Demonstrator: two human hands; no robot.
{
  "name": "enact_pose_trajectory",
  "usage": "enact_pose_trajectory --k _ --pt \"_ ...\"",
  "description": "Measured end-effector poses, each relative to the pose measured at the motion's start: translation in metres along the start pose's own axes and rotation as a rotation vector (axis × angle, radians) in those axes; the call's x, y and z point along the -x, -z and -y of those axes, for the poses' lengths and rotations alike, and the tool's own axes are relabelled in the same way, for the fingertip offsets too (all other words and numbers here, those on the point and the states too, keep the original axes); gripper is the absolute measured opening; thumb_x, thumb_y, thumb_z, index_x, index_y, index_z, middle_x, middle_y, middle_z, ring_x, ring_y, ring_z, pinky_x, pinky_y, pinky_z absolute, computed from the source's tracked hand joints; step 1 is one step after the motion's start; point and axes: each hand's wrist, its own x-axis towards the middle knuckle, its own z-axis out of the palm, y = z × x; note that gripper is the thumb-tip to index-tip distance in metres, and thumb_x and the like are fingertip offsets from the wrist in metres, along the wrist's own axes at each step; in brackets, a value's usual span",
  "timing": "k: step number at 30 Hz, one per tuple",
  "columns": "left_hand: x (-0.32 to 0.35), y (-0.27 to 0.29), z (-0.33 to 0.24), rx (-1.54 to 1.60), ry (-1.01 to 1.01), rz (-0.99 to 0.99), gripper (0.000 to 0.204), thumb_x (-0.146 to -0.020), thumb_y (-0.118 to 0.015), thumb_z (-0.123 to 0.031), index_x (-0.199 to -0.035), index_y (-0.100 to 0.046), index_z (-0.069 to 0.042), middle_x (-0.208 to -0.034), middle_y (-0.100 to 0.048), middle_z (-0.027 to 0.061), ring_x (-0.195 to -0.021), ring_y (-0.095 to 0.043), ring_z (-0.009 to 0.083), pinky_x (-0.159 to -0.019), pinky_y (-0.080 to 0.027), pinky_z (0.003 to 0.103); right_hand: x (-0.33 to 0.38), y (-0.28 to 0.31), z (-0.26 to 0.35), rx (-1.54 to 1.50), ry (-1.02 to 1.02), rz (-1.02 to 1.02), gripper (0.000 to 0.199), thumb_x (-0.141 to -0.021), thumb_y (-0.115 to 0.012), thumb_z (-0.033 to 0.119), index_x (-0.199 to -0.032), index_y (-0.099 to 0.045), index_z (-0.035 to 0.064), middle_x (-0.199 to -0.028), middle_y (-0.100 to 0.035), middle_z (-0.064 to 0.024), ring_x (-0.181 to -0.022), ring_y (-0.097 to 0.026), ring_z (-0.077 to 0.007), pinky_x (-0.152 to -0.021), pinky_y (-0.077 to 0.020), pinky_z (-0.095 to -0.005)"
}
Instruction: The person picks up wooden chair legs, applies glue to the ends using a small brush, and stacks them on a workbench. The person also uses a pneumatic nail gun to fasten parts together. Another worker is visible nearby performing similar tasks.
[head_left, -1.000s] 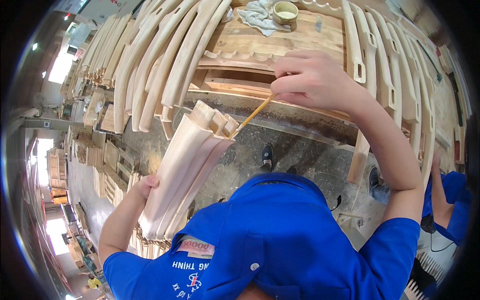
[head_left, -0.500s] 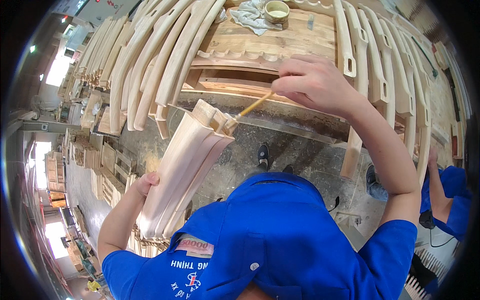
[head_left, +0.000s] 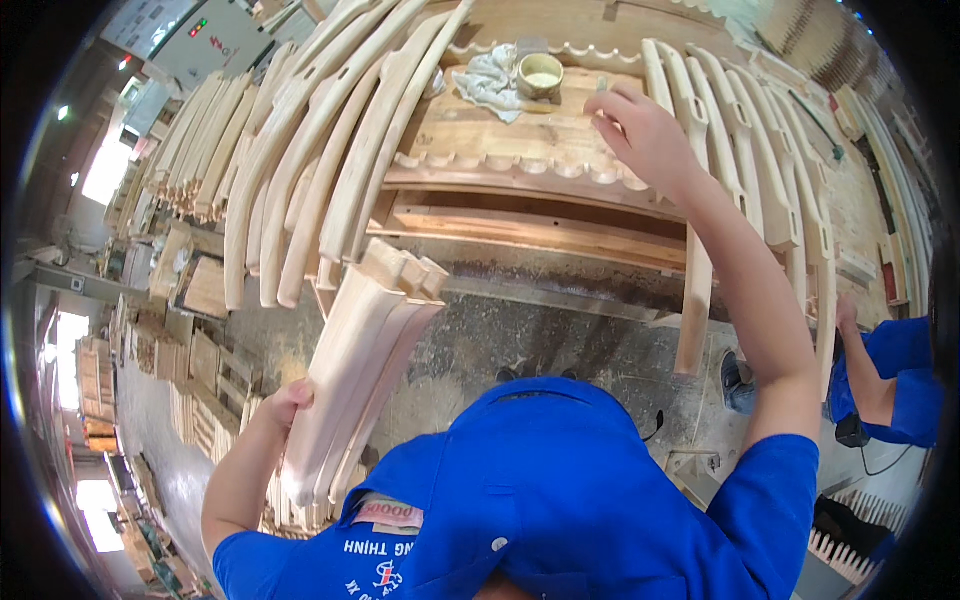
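My left hand (head_left: 293, 396) is closed on the side of a bundle of pale, moulded wooden pieces (head_left: 350, 375). The bundle is held tilted, its notched ends facing the bench. Over the workbench, my right hand (head_left: 640, 130) is raised with its fingers curled together, to the right of a small bowl (head_left: 541, 75). The bowl has pale contents. No thin stick shows clearly between these fingers, so what they hold cannot be made out. A crumpled white cloth (head_left: 490, 82) lies against the bowl's left side.
Curved wooden pieces (head_left: 340, 150) line the bench's left side, and more slotted ones (head_left: 735, 140) line the right. A scalloped wooden rail (head_left: 520, 165) runs along the near part of the bench. At the far right, a co-worker's arm (head_left: 870, 365) shows beside a blue garment.
My right hand has moved from the bundle's upper end to beside the bowl; the thin yellow stick it held is no longer clearly seen. The bundle, still in my left hand, sits slightly lower.
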Motion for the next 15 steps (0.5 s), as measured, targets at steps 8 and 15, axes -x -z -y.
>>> enact_pose_trajectory --k 8,15 --pt "0.055 0.034 -0.050 -0.239 -0.577 -0.212 0.090 -0.069 -0.065 -0.054 -0.133 -0.040 0.004 -0.122 -0.055 0.0198 -0.111 -0.056 0.0316 -0.095 -0.047 0.043 -0.051 -0.093 -0.087 0.312 -0.651 0.141 0.023 -0.083 -0.053 0.007 -0.103 -0.063 0.0031 -0.098 -0.064 -0.0202 -0.094 -0.063 -0.0349 -0.082 -0.0497 -0.0442" --pt "0.089 0.020 -0.127 -0.220 -1.042 -0.245 0.061 -0.091 -0.044 -0.049 -0.132 -0.047 -0.004 -0.121 -0.058 0.0119 -0.108 -0.058 0.0252 -0.094 -0.047 0.040 -0.102 -0.088 0.075 -0.698 -0.179 0.238 0.071 -0.082 -0.067 0.045 -0.135 -0.042 0.0044 -0.127 -0.052 -0.0208 -0.117 -0.052 -0.0316 -0.099 -0.0429 -0.0365"
